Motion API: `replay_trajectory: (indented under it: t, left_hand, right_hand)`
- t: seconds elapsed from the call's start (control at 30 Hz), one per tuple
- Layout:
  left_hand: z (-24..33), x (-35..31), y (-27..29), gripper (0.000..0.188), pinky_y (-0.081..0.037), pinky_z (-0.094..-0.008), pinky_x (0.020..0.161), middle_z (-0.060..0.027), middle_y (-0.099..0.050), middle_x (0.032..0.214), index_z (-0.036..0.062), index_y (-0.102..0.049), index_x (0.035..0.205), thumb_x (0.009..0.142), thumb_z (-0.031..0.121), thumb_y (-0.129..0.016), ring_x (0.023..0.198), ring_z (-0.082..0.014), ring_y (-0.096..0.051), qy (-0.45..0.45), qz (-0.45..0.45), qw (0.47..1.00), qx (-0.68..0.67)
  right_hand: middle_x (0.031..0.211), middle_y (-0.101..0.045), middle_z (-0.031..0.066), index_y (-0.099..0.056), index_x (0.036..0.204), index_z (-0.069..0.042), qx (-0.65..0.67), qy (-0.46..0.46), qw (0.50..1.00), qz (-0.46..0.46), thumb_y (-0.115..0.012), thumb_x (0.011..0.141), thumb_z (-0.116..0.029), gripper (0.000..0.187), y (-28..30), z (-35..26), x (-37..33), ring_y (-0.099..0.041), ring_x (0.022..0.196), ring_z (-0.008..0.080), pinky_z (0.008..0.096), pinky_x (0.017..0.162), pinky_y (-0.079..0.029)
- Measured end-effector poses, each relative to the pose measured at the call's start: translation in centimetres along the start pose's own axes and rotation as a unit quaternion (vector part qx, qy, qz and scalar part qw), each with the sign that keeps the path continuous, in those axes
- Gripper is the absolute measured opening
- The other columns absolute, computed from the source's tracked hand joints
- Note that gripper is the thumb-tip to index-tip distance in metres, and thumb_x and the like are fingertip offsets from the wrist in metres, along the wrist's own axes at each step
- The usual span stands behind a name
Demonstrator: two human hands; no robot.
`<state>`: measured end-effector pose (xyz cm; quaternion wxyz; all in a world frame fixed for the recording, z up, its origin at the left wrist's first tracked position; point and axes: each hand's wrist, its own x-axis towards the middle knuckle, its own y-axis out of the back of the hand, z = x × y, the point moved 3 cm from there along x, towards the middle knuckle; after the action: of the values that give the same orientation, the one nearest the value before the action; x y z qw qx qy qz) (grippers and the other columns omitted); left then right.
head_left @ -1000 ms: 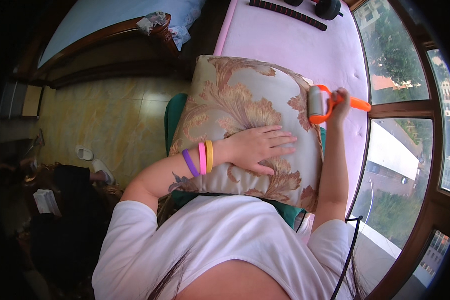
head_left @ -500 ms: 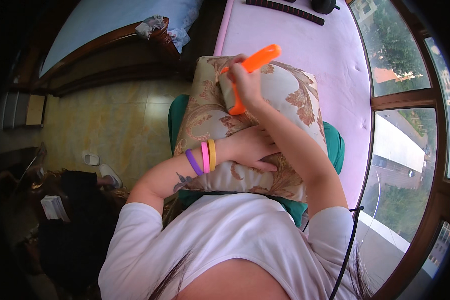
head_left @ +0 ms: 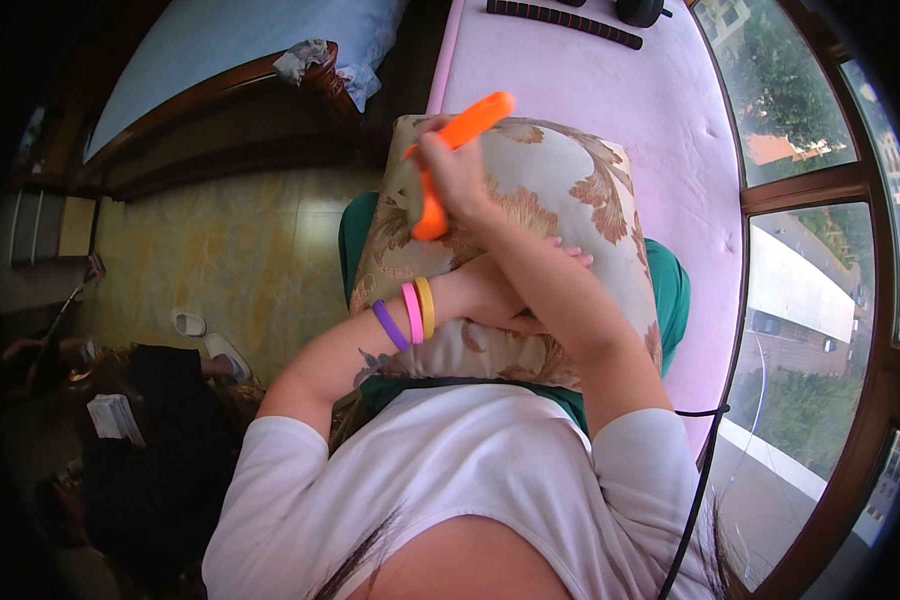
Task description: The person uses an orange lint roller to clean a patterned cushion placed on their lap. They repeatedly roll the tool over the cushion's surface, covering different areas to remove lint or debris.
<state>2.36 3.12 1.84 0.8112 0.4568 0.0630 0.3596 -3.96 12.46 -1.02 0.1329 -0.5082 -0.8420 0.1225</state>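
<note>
A cushion (head_left: pixel 530 205) with a brown leaf pattern on cream cloth lies across my lap. My right hand (head_left: pixel 452 178) grips what looks like an orange lint roller (head_left: pixel 478 118), its handle pointing up and to the right. The roller's head is against the cushion's far left part, mostly hidden by my hand and blurred. Flat on the near middle of the cushion rests my left hand (head_left: pixel 495 290), fingers stretched out, holding nothing. My right forearm crosses above it and covers part of it. Purple, pink and yellow bands (head_left: pixel 407 312) circle my left wrist.
I sit on a pink padded surface (head_left: pixel 685 200) beside a window (head_left: pixel 805 280). A black exercise bar (head_left: pixel 565 24) lies at its far end. Far left stands a wooden-framed bed (head_left: pixel 240 75). White slippers (head_left: pixel 190 323) are on the tiled floor; a black cable (head_left: pixel 705 470) hangs at right.
My right hand has moved left across the cushion with the lint roller. My left hand stays on the cushion, with its fingertips now showing past the right forearm.
</note>
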Motion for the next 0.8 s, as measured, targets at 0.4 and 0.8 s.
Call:
replay_trajectory:
  t: [0.4,0.8]
  left_hand:
    - [-1.1,-0.3,-1.8,0.071,-0.019,-0.0423,0.109,-0.0175,-0.029,0.14,0.0053,-0.03,0.136,0.082,0.045,-0.052,0.13,-0.0313,-0.028,-0.028,0.006,0.996,0.087]
    - [1.3,-2.0,-2.0,0.071,-0.021,-0.0426,0.108,-0.0154,-0.026,0.143,0.0023,-0.028,0.136,0.081,0.039,-0.054,0.131,-0.0296,-0.028,-0.088,-0.058,0.994,0.042]
  right_hand:
    - [0.063,-0.047,0.0025,-0.051,0.076,-0.001,-0.111,0.095,0.966,0.215,-0.047,0.078,-0.007,0.008,19.3,-6.9,-2.3,-0.046,0.057,0.0088,0.0229,0.051,-0.039]
    - [0.062,-0.043,0.0008,-0.046,0.075,-0.005,0.015,0.097,0.945,0.312,-0.046,0.076,-0.005,0.001,20.9,-8.8,-8.5,-0.042,0.053,0.0089,0.022,0.046,-0.034]
